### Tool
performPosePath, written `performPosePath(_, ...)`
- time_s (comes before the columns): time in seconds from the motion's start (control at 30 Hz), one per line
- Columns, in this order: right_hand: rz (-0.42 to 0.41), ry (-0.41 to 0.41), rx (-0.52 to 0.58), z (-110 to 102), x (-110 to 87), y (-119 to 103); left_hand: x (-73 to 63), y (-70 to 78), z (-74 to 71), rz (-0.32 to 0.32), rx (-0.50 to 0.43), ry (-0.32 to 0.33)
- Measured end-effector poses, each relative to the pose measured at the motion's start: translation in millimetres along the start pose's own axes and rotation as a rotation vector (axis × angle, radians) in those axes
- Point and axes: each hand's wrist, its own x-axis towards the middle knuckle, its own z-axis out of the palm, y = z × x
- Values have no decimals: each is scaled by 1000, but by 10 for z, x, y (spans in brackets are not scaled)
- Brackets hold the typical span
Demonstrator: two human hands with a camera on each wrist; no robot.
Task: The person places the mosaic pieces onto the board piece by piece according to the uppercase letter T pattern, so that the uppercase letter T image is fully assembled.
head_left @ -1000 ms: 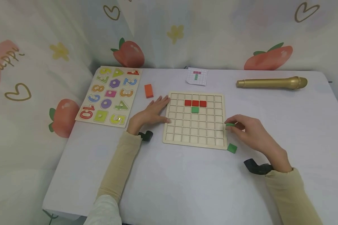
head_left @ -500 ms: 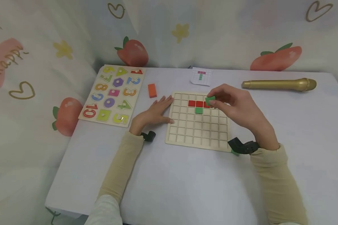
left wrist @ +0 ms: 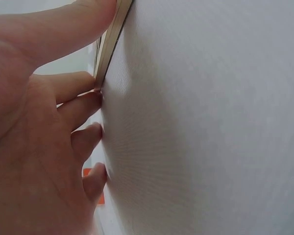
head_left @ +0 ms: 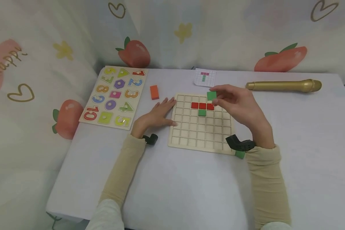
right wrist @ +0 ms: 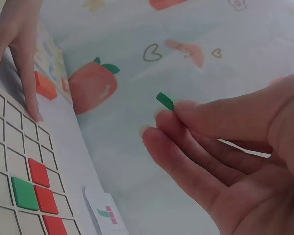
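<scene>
My right hand pinches a green square tile between thumb and fingers, held above the top part of the wooden grid board. In the right wrist view that tile is seen nearly edge-on, apart from the board. Three red tiles lie in a row in the board, with one green tile directly below the middle one. My left hand rests at the board's left edge, fingers spread, thumb on the rim. In the left wrist view its fingertips touch the tabletop.
Another green tile lies at the board's lower right corner. A card with a T pattern lies behind the board. To the left are an orange block and a number puzzle. A gold microphone lies at the back right.
From beside the board's right edge, my right hand has carried the green tile up and leftward over the board, then slightly farther toward the card. The left hand stays put.
</scene>
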Motion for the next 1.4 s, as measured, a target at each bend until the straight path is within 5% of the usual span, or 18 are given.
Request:
performPosePath(0.3,90,-192,-70,62,130,232,-11,27,-4,4,6,-1)
performPosePath(0.97,175,-420,-102,238,274,654,1,4,3,25,-33,-1)
performPosePath(1.4,147,-456,-176,377,312,652,19,-5,31,16,-21,9)
